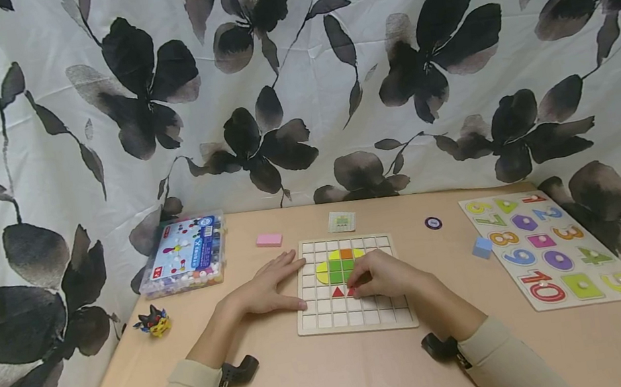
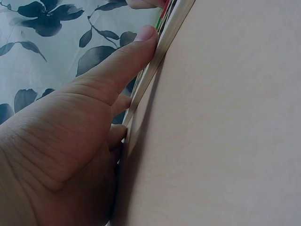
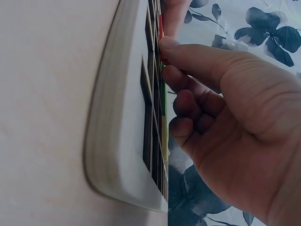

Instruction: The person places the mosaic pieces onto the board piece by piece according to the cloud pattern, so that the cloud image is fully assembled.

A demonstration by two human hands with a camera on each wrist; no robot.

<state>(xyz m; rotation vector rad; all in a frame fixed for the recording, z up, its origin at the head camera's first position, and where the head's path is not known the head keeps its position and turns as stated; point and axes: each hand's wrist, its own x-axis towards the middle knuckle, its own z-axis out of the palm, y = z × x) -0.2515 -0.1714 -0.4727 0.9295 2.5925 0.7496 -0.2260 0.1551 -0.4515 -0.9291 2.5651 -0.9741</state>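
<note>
A pale grid board (image 1: 355,330) lies on the table between both hands. Green squares (image 1: 336,272), curved yellow pieces (image 1: 321,275) and an orange piece (image 1: 346,253) form a rounded figure on it. My left hand (image 1: 267,287) rests at the board's left edge, thumb and fingers extended against the rim. My right hand (image 1: 386,276) bends over the board, thumb and index finger pinching a red triangle (image 1: 351,292), partly covered by the fingertips. Another red triangle (image 1: 337,292) sits just left of it. In the right wrist view, the other fingers curl beside the board.
A clear case (image 1: 184,256) of colourful parts stands back left, with a small figurine (image 1: 154,322) before it. Behind the board lie a pink block (image 1: 269,240) and a picture card (image 1: 341,221). Rightward are a dark disc (image 1: 433,223), blue block (image 1: 482,248) and number board (image 1: 547,268).
</note>
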